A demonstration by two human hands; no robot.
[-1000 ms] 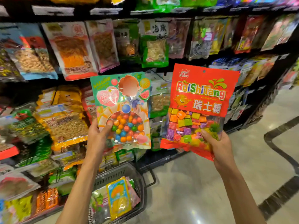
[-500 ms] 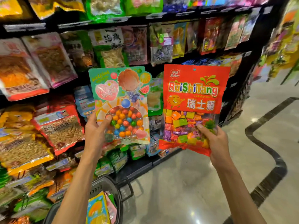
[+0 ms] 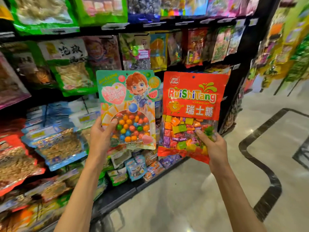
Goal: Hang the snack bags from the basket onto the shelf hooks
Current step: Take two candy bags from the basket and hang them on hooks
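Candy held before black store shelf [image 3: 231, 96]
Left hand [image 3: 102, 136] pinches the green cartoon-printed gumball bag [image 3: 128, 97]; right hand [image 3: 215, 148] grips the red plastic RuiShiTang candy bag [image 3: 192, 97], fingers curled.

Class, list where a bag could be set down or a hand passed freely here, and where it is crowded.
Free: the pale floor between the shelf's black base and the dark floor stripe. Crowded: the shelf face, where hanging packets overlap; a slim gap separates the green bag in the left hand from the red bag in the right hand.
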